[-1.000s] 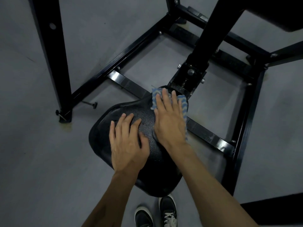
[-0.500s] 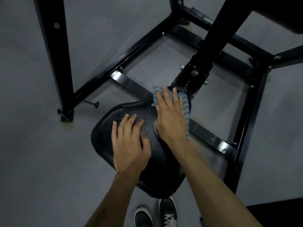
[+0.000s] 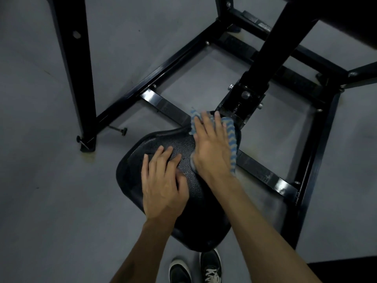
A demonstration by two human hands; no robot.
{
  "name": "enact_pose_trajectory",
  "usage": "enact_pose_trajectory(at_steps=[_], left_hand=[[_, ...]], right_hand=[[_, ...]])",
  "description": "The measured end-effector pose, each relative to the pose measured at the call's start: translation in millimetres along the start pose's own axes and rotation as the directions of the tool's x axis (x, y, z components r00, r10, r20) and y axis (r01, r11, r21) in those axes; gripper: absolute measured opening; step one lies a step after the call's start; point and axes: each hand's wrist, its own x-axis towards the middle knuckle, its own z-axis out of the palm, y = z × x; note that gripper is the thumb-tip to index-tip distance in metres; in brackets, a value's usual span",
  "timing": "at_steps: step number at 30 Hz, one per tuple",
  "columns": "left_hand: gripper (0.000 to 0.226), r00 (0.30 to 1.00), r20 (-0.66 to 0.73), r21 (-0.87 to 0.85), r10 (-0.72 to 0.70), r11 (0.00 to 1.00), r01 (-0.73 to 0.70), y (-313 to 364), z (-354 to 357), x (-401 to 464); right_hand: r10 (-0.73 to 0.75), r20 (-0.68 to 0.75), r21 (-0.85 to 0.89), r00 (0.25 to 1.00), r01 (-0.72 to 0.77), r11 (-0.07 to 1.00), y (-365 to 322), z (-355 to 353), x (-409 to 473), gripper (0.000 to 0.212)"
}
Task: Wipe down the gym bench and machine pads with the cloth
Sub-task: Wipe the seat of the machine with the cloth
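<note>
Right hand: the right hand [image 3: 212,146] lies flat, fingers straight and close together, pressing the cloth [image 3: 231,144] onto the far, narrow end of the seat pad [image 3: 138,160].
Left hand: the left hand [image 3: 163,184] rests palm-down on the middle of the pad, fingers straight and slightly spread, holding nothing.
Cloth: blue-and-white striped, mostly hidden under the right palm; a corner pokes out past the fingertips and a strip hangs over the pad's right edge.
Seat pad: black, textured, wide toward the person and tapering toward the post; its near rim sits right above the shoes.
Edges: fingertips of the right hand are just short of the black adjustment bracket [image 3: 242,105], so there's little pad beyond them. To the left of the left hand, a bare band of pad runs out to the rounded edge.
Open room: grey floor [image 3: 51,201] lies open on the left side; on the right the frame's side rail [image 3: 312,170] runs close by.
Frame: a black steel machine frame [image 3: 163,72] rings the floor beyond the pad, with a crossbar [image 3: 265,176] passing under it and one upright leg [image 3: 75,68] at far left.
Count: two hands, one cloth, one seat pad, two dark shoes [image 3: 210,268] at the bottom edge.
</note>
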Motion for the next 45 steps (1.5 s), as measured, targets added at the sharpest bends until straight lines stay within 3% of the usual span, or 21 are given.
enact_pose_trajectory(at_steps=[2, 6, 9, 12, 14, 18, 20, 24, 27, 29, 32, 34, 40, 45], left_hand=[[0.040, 1.000, 0.003, -0.001, 0.003, 1.000, -0.003, -1, 0, 0], [0.040, 1.000, -0.004, -0.011, 0.011, 1.000, -0.011, -1, -1, 0], [0.039, 1.000, -0.018, -0.017, 0.021, 1.000, -0.021, -1, -1, -1], [0.040, 1.000, -0.018, -0.011, 0.022, 1.000, -0.022, -2, 0, 0], [0.041, 0.999, -0.011, 0.004, 0.032, 0.999, -0.032, -3, 0, 0], [0.041, 0.999, 0.003, 0.015, 0.043, 0.999, -0.044, -3, 0, 0], [0.041, 0.999, -0.001, 0.009, 0.043, 0.999, -0.043, -3, 1, 0], [0.040, 0.999, -0.013, -0.016, 0.033, 0.999, -0.034, -2, 0, 0], [0.039, 0.999, -0.020, -0.014, 0.038, 0.999, -0.038, -3, 1, -1], [0.038, 0.999, -0.021, -0.012, 0.047, 0.999, -0.047, -3, 2, -1], [0.034, 0.998, -0.029, -0.004, 0.064, 0.998, -0.064, -4, 2, -1], [0.032, 0.997, -0.039, -0.013, 0.064, 0.998, -0.064, -3, 3, -2], [0.032, 0.996, -0.050, -0.020, 0.072, 0.997, -0.073, -3, 4, -1], [0.034, 0.994, -0.034, -0.022, 0.107, 0.994, -0.107, -4, 4, -1]], right_hand=[[-0.119, 0.056, 0.049, 0.991, 0.116, 0.992, -8, 6, 2, 0.059], [-0.348, 0.143, -0.014, 0.927, 0.353, 0.935, 12, -1, -9, 0.062], [-0.239, 0.150, -0.090, 0.959, 0.254, 0.963, 27, -12, -14, 0.074], [-0.031, 0.012, -0.082, 0.999, 0.032, 0.996, 15, -4, -2, 0.061], [0.020, -0.016, -0.044, 1.000, -0.020, 0.999, -2, 7, 7, 0.054], [-0.312, 0.139, -0.042, 0.940, 0.320, 0.946, 6, 6, 7, 0.053], [-0.378, 0.165, -0.072, 0.911, 0.393, 0.917, 26, -5, -4, 0.057], [-0.113, 0.045, -0.115, 0.993, 0.117, 0.986, 35, -13, -3, 0.059], [0.106, -0.013, -0.043, 0.994, -0.106, 0.993, 11, -2, 26, 0.048], [0.077, -0.008, -0.002, 0.997, -0.077, 0.997, -4, 8, 30, 0.046], [-0.164, 0.069, 0.009, 0.984, 0.164, 0.986, -12, 12, 4, 0.046], [-0.226, 0.091, 0.006, 0.970, 0.227, 0.974, 0, 5, -14, 0.048], [0.047, 0.021, 0.027, 0.999, -0.048, 0.998, 18, -11, -45, 0.057], [0.027, 0.180, 0.211, 0.983, -0.065, 0.975, 19, -28, -48, 0.081]])
